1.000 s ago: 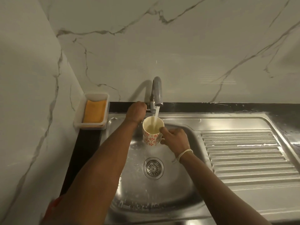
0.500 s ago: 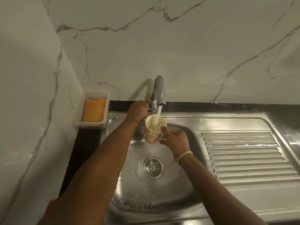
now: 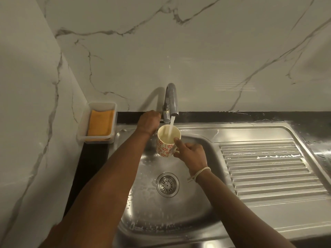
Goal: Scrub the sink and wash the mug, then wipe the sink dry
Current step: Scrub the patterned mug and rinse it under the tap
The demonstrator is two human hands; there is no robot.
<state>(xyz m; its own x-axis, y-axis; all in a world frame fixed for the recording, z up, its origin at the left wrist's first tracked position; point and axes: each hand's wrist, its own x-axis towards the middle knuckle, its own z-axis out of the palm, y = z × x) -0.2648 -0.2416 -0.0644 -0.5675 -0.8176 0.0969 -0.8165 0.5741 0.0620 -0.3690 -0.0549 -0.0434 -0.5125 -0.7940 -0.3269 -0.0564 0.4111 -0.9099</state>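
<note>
Holding the mug [image 3: 168, 141] by its handle side, the right hand [image 3: 192, 154] has its thumb hooked over the rim at about four o'clock and the other fingers curled round the handle, mostly hidden behind the cup. The mug stands upright, mouth up, over the sink [image 3: 206, 203] at the basin's twelve o'clock edge. The water stream [image 3: 171, 127] from the tap [image 3: 171, 101] drops straight into it, a touch right of centre. Pale water is pooling inside.

At ten o'clock from the mug the left hand [image 3: 148, 122] is curled at the tap's base; I can't see the lever under it, so whether it truly grips something I can't tell. It looks like a rinse in progress, and the next move likely turns on that line: spout directly at twelve above the cup's upright axis, left hand nearer the valve, right hand free to tip the mug toward the drain [image 3: 167, 184] at six.

Suds ring the basin. A sponge [image 3: 101, 124] sits in a tray [image 3: 80, 133] at nine. No brand or writing is readable; the mug carries only red flowers.
</note>
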